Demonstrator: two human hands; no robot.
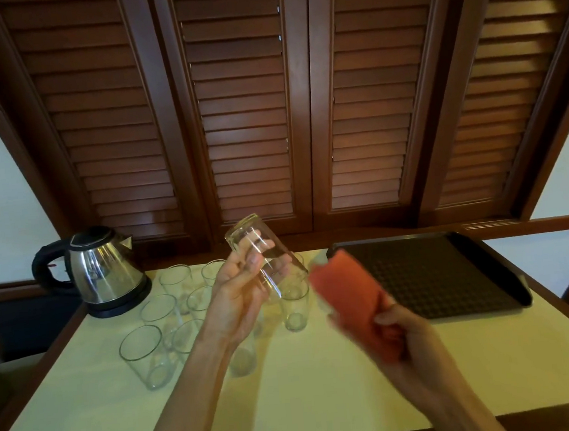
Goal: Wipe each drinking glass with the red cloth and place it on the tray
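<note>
The blurred red cloth (354, 303) hides part of the right hand (405, 337), whose grip clutches it. The left hand's (238, 295) grip holds a tilted clear drinking glass (262, 251) above the pale surface (325, 383); the black ridged tray (432, 271) holds nothing

Open: near half of the cream-topped bench (326, 394); the black ribbed plastic tray (429, 271).
Blocked: clear upright drinking glasses (144, 354) crowd the left; steel electric kettle (104, 272) behind.

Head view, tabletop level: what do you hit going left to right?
kettle → standing glasses → left hand holding a tilted glass → red cloth in the right hand → black tray
</note>
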